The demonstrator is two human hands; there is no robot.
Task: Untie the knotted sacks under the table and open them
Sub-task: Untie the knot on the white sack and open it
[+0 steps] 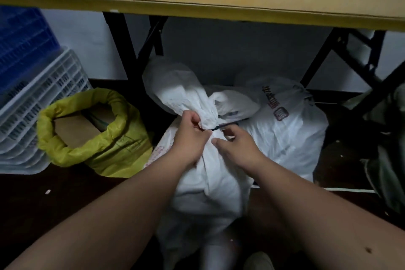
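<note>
Sacks stand under the yellow-topped table [285,0], at centre frame. Work is in progress on the near white sack [210,182]: its neck is gathered and bound by a dark cord [215,127], and the knot appears not yet undone. The left hand [189,136] pinches the bunched fabric right at the tie, fingers curled tight. The right hand [236,144] sits just beside the cord with thumb extended toward the neck; whether its fingertips grip the cord end cannot be told, as they are hidden behind the hand.

Judged progress: the yellow sack [105,151] at left centre already stands open, mouth rolled down into a thick collar, brown card visible inside. The second white sack [289,138], at right centre behind the first, looks tied at its top and untouched. So roughly one done, one in hand, one remaining.

Materials: white sacks of crinkled woven plastic, soft and slumped, the rear one bearing red print. White slatted crates [43,103] stand at left.
</note>
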